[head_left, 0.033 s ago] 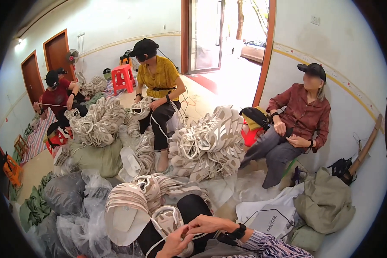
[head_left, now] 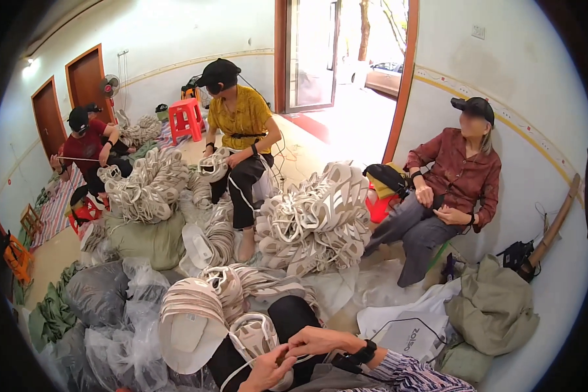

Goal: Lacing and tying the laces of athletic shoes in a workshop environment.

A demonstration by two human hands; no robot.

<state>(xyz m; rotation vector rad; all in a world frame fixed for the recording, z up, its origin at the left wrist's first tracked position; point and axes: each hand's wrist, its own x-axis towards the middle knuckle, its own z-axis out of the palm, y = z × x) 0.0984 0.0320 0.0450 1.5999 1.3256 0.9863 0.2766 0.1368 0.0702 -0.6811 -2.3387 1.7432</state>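
Observation:
On my lap, between my dark-trousered knees, lies a beige and white shoe upper [head_left: 255, 332]. A white shoelace [head_left: 234, 374] runs from it in a loop beside my left hand [head_left: 269, 370], whose fingers are closed on the lace. My right hand [head_left: 320, 342], with a dark band on its wrist, comes from the right and pinches at the same spot, its fingertips meeting the left ones. The bit of lace between the fingertips is mostly hidden. Just left of the upper rests a stack of nested shoe uppers [head_left: 191, 320], a pale flat piece facing me.
More uppers [head_left: 225, 285] lie beyond my knees, with a tall heap [head_left: 317, 219] farther off. Clear plastic bags [head_left: 127, 346] crowd my left side. White bags [head_left: 408, 326] and an olive sack [head_left: 496, 307] lie at right. Three other people [head_left: 242, 117] sit around.

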